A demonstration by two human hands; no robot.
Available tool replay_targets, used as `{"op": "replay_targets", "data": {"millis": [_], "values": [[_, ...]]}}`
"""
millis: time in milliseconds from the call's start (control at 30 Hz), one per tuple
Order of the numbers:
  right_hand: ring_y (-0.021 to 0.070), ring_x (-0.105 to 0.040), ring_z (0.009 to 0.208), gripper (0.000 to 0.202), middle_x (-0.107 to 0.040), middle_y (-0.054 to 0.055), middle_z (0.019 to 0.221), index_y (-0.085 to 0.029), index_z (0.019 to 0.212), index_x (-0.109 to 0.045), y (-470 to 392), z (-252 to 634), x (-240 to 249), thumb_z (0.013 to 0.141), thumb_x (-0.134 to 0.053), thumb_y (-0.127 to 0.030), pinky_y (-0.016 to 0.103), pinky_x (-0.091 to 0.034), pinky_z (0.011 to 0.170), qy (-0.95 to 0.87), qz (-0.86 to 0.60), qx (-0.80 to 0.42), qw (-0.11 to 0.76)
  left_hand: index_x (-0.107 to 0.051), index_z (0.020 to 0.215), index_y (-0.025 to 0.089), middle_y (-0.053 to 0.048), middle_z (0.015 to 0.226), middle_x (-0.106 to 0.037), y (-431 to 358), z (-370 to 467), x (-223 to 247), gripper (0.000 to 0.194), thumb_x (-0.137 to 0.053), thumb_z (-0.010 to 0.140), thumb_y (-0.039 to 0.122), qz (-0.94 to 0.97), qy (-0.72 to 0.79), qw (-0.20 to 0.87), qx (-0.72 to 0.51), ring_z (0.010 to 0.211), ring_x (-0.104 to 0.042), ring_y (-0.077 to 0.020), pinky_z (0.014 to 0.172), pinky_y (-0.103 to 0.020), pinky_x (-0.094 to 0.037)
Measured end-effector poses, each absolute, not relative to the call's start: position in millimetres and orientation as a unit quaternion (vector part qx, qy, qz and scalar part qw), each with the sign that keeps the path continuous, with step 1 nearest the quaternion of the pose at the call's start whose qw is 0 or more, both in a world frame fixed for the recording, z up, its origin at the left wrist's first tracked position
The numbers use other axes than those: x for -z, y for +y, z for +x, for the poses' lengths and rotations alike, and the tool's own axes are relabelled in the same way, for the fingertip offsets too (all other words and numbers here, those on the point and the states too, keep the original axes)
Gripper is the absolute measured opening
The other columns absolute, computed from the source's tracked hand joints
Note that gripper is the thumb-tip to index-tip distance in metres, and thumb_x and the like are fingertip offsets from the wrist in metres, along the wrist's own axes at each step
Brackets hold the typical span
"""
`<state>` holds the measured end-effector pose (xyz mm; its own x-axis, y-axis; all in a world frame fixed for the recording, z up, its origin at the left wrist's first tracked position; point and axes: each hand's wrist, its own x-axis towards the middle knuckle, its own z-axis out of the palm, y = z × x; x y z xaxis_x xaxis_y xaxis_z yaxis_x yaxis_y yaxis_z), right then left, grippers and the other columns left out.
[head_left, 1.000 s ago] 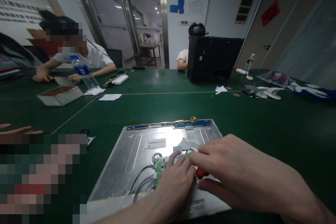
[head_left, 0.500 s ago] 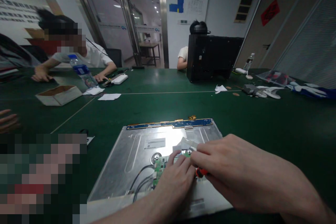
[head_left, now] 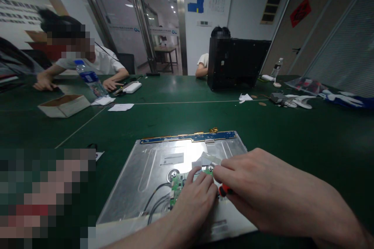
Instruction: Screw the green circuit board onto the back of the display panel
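Note:
A silver metal panel (head_left: 133, 179) lies on the green table, with a blue circuit strip (head_left: 201, 137) along its far edge. On the panel sits a green circuit board (head_left: 177, 186), cables running from its left side. My left hand (head_left: 197, 194) rests over the board, fingers bent and apart, covering much of it. Beside it, my right hand (head_left: 248, 183) is closed around a red and black tool (head_left: 224, 190), whose tip is hidden. A translucent strip of film (head_left: 210, 158) sticks up near the right fingertips.
An open box (head_left: 66, 107), a plastic bottle (head_left: 92, 81) and papers (head_left: 120, 107) are at the far left. A black monitor (head_left: 239, 64) stands at the back. White gloves (head_left: 299, 101) lie right. Two people sit across the table; another person's blurred arm is at the left.
Both of my hands stay almost in place, the right one shifting very slightly. The hand seen at the left edge has gone out of view.

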<state>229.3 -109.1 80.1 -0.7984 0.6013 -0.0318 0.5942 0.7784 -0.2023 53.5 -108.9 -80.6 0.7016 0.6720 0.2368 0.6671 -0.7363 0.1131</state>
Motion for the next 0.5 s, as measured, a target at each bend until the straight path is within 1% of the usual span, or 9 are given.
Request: {"op": "replay_targets", "data": {"millis": [167,300,400,500], "values": [[0.0154,-0.057,0.069,0.009,-0.065,-0.001,0.083,-0.021,0.093,-0.053,-108.2,229.0,-77.9,0.084,-0.052,-0.018,0.029,-0.034,0.057,-0.942,-0.322,-0.092,0.018,-0.062,0.100,0.016,-0.006,0.101,-0.065,-109.2,52.7,78.6,0.014,-0.050,0.094,0.021,0.922,0.361,0.008,-0.139,0.099,-0.055,-0.0227,0.108,-0.044,-0.023],[0.0160,-0.058,0.066,0.005,-0.065,0.000,0.079,-0.021,0.091,-0.053,-106.9,229.4,-76.0,0.087,-0.051,-0.022,0.029,-0.031,0.054,-0.937,-0.339,-0.076,0.018,-0.062,0.096,0.016,-0.006,0.102,-0.065,-108.7,52.2,79.8,0.015,-0.049,0.095,0.022,0.925,0.356,-0.008,-0.135,0.099,-0.055,-0.0229,0.108,-0.043,-0.023],[0.0149,-0.057,0.068,0.006,-0.065,-0.001,0.081,-0.021,0.092,-0.053,-107.3,230.1,-76.6,0.086,-0.052,-0.018,0.029,-0.032,0.056,-0.939,-0.331,-0.084,0.023,-0.061,0.102,0.016,-0.006,0.105,-0.065,-108.4,52.6,83.3,0.016,-0.047,0.095,0.021,0.922,0.359,-0.004,-0.145,0.101,-0.055,-0.0229,0.108,-0.044,-0.022],[0.0127,-0.056,0.071,0.016,-0.064,-0.003,0.087,-0.023,0.094,-0.053,-108.3,230.8,-79.2,0.083,-0.055,-0.011,0.028,-0.033,0.058,-0.949,-0.298,-0.101,0.034,-0.060,0.105,0.017,-0.006,0.106,-0.064,-108.2,53.0,86.5,0.016,-0.050,0.093,0.022,0.921,0.362,0.015,-0.146,0.102,-0.054,-0.0236,0.108,-0.045,-0.021]]}}
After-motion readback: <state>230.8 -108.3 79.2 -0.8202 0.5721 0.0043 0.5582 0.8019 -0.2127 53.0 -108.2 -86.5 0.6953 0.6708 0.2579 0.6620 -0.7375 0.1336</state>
